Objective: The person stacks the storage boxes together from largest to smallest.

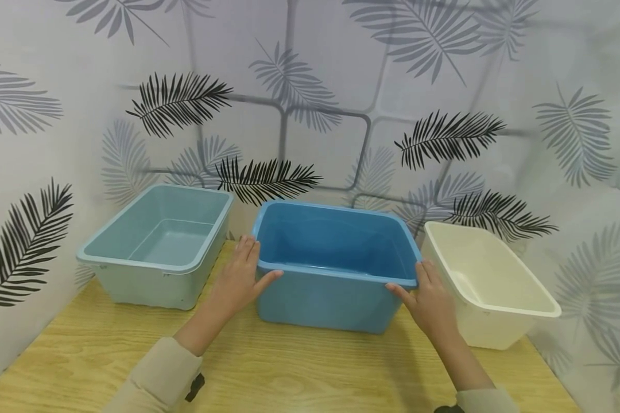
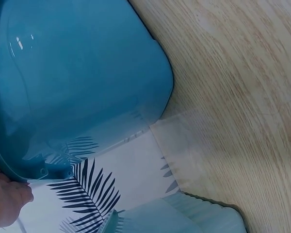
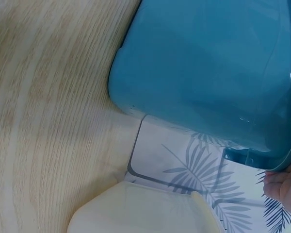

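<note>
A deep blue plastic basin stands in the middle of the wooden table. My left hand grips its front left corner, the thumb along the front of the rim and the fingers at the left side. At the front right corner my right hand holds the rim the same way. The left wrist view shows fingertips curled beneath the basin's rim. Fingertips also show under the rim in the right wrist view. Nothing is visible inside the basin.
A pale blue-green basin stands at the left, near the wall. To the right is a cream basin, close beside my right hand. Behind them rises a wall with a leaf pattern. The wooden table extends toward me.
</note>
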Available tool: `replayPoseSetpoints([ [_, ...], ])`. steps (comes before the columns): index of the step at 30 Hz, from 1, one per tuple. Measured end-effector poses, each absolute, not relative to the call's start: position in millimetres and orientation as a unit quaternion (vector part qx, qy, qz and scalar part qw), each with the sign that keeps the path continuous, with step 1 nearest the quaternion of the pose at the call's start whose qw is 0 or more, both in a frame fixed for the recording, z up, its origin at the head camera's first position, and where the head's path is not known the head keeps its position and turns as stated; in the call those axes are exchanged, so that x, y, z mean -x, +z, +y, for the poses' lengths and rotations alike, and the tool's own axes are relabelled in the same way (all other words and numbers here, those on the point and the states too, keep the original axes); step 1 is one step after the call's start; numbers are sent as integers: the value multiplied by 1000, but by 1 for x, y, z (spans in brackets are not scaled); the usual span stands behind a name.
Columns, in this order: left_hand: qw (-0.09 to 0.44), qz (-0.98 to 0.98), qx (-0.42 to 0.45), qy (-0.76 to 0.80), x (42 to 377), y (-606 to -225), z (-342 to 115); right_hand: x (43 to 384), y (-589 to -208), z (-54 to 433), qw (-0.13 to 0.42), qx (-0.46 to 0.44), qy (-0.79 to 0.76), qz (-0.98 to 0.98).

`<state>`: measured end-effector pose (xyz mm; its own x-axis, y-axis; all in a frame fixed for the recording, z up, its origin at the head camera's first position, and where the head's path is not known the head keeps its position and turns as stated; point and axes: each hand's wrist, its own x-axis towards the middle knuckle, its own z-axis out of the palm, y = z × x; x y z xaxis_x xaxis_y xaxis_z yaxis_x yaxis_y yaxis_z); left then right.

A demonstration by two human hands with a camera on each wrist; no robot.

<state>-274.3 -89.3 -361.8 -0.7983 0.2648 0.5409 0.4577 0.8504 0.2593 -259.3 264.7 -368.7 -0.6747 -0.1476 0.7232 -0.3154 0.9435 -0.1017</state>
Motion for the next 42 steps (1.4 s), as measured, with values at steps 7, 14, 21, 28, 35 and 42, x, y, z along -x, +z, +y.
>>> replayPoseSetpoints([
  [7,266,-925,196,-188,272,-362,-90,259,-369,264,395,-133,105,-903],
  [14,279,-922,195,-183,271,-363,-90,257,-370,264,395,-131,108,-903],
  [21,280,-922,194,-181,269,-364,-89,255,-371,265,405,-135,110,-897],
  [28,288,-919,196,-182,267,-366,-90,252,-372,264,414,-136,106,-894],
  [35,289,-919,195,-182,265,-367,-90,250,-373,264,415,-136,104,-894],
  [42,289,-919,195,-185,264,-368,-90,250,-374,265,419,-132,102,-893],
])
